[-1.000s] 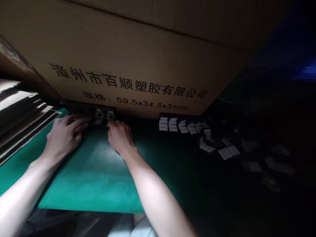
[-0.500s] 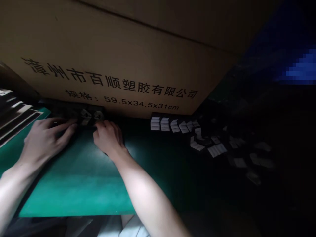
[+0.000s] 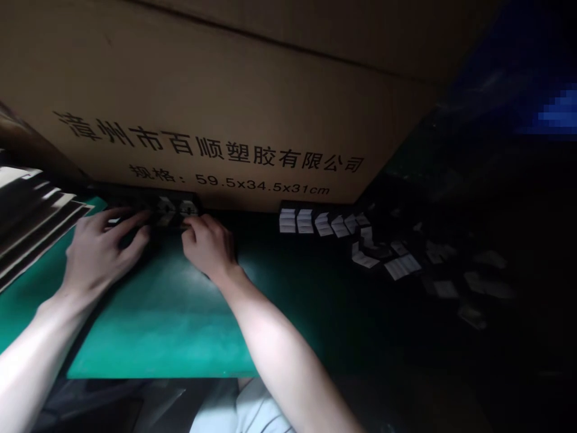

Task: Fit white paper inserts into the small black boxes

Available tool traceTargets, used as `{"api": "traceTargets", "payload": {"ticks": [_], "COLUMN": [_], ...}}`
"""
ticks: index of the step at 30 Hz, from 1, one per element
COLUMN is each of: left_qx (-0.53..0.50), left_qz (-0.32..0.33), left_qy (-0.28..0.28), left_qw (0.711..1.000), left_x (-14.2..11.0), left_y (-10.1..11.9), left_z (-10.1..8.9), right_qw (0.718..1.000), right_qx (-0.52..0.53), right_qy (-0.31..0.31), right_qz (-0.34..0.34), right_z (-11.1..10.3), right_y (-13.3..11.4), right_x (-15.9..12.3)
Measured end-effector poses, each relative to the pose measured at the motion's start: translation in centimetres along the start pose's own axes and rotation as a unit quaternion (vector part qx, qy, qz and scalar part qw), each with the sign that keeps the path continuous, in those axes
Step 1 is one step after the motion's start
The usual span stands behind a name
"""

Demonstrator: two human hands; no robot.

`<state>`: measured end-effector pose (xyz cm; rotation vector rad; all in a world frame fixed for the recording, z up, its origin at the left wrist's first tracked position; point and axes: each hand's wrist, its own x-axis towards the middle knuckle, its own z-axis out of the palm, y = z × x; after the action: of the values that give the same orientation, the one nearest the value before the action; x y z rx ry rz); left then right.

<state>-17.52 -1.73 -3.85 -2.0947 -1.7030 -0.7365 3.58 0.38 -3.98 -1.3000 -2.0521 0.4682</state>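
Observation:
A low dark strip (image 3: 135,193) lies along the foot of the cardboard box, with small pale pieces (image 3: 188,207) that have dark marks set in it. My left hand (image 3: 101,249) rests over the strip's left part, its fingers stretched out and the thumb apart. A small white bit shows between its fingers. At the strip's right end is my right hand (image 3: 210,243), fingers curled together and fingertips close to the pale pieces. What those fingertips hold, if anything, is hidden.
A large printed cardboard box (image 3: 252,108) stands behind the green tabletop (image 3: 180,337). Folded white pieces (image 3: 305,221) form a row on the right, with several more scattered in shadow beyond. Stacked flat sheets (image 3: 40,228) lie at the left. Blue material (image 3: 559,114) shows far right.
The whole view has shifted slightly, so the table and box sit a little differently in frame. Both hands stay at the dark strip, with little visible change in their grip.

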Motion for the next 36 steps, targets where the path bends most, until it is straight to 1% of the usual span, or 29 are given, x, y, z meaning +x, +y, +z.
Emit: {"api": "traceTargets", "payload": {"ticks": [3,6,11,16,20,24,29,36], "left_qx": [-0.014,-0.026,-0.012,-0.024,-0.022,-0.023,-0.039,-0.002], "left_qz": [0.01,0.032,0.056,0.043,0.026,0.012,0.003,-0.012], "left_qy": [0.018,0.015,0.007,0.001,0.0,-0.035,-0.065,-0.079], "left_qw": [1.0,0.999,0.998,0.999,0.999,0.999,0.997,0.997], "left_x": [-0.4,-0.7,-0.7,-0.9,-0.9,-0.7,-0.7,-0.9], "left_y": [0.3,0.2,-0.3,-0.6,-0.2,0.1,-0.3,-0.4], "left_z": [0.0,0.1,0.3,0.4,0.3,0.0,-0.1,-0.1], "right_qw": [1.0,0.999,0.999,0.998,0.998,0.999,0.999,0.999], "right_qx": [0.002,0.002,-0.006,-0.009,-0.005,-0.008,-0.012,-0.011], "right_qy": [0.0,-0.019,-0.038,-0.052,-0.053,-0.052,-0.045,-0.046], "right_qz": [0.03,0.05,0.036,0.022,0.016,0.008,-0.003,-0.009], "right_z": [-0.3,-0.5,-0.4,-0.1,0.1,0.4,0.5,0.5], "right_y": [-0.1,-0.2,-0.1,0.0,0.1,0.3,0.3,0.3], "right_x": [-0.1,-0.1,0.0,0.1,0.2,0.2,0.2,0.1]}}
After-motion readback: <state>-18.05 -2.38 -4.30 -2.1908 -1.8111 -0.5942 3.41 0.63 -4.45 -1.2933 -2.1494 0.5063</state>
